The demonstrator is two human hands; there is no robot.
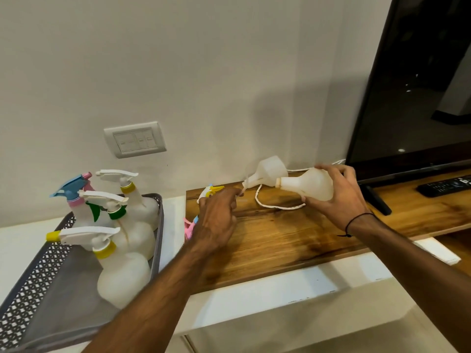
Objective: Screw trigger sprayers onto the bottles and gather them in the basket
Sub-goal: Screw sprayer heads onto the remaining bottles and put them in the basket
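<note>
Left hand (pixel 216 215) loose-fingered over yellow-nozzled sprayer (pixel 210 191); right hand (pixel 339 192) around capless, translucent white bottle (pixel 309 184).

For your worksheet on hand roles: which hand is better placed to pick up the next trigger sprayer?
Left. The left hand hovers beside the yellow-tipped sprayer, while the right hand already holds a bottle.

Right hand (pixel 339 192) grips with curled fingers; left hand (pixel 216 220) reaches forward, fingers seemingly bent, blurred.
</note>
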